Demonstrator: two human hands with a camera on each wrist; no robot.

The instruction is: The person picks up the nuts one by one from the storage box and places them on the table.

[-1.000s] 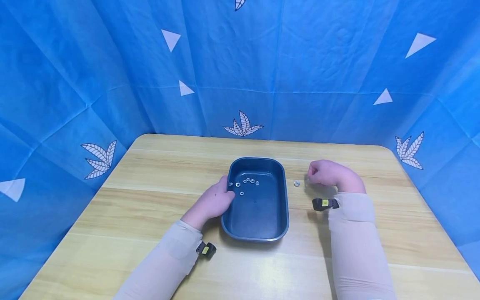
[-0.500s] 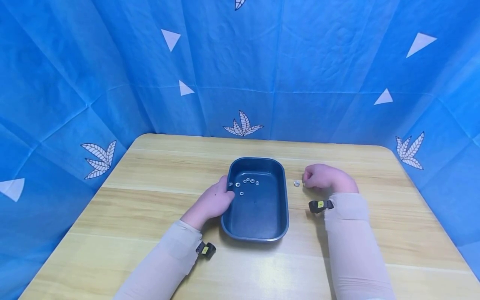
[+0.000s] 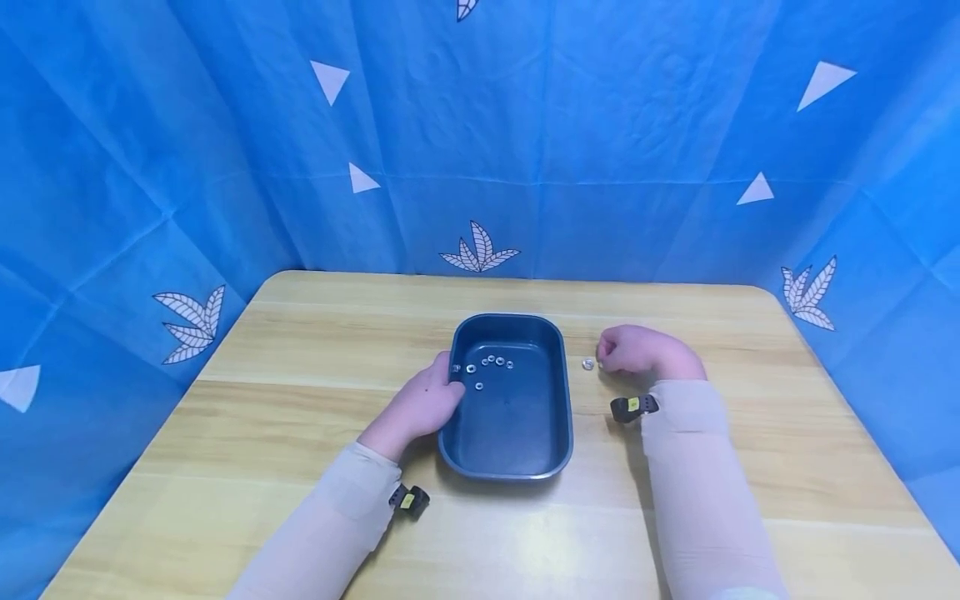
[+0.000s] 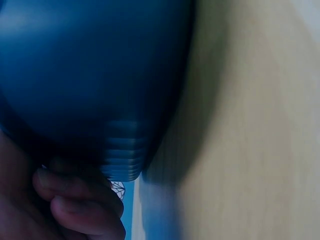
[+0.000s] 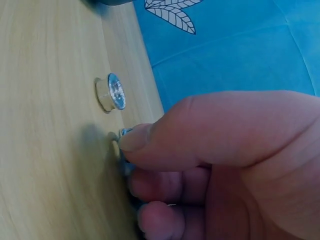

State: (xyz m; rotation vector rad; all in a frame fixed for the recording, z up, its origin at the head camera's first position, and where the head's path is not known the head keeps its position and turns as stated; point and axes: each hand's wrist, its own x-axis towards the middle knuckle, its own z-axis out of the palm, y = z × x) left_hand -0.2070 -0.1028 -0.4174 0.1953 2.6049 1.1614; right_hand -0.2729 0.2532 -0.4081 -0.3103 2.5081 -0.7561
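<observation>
From here I see the left hand (image 3: pixel 420 402) gripping the near-left wall of a dark blue tray (image 3: pixel 513 429), small metal pieces (image 3: pixel 500 361) scattered inside by that side. The right hand (image 3: pixel 641 352) pinches a shiny bit (image 5: pixel 126 131) (mostly hidden by the thumb) close to the wooden table (image 3: pixel 315 417), just beside a lone flanged stud (image 3: pixel 588 364) standing between hand and tray.

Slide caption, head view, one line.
Left hand grips a dark tray holding metal pieces; right hand pinches another piece beside a loose one on the table.
</observation>
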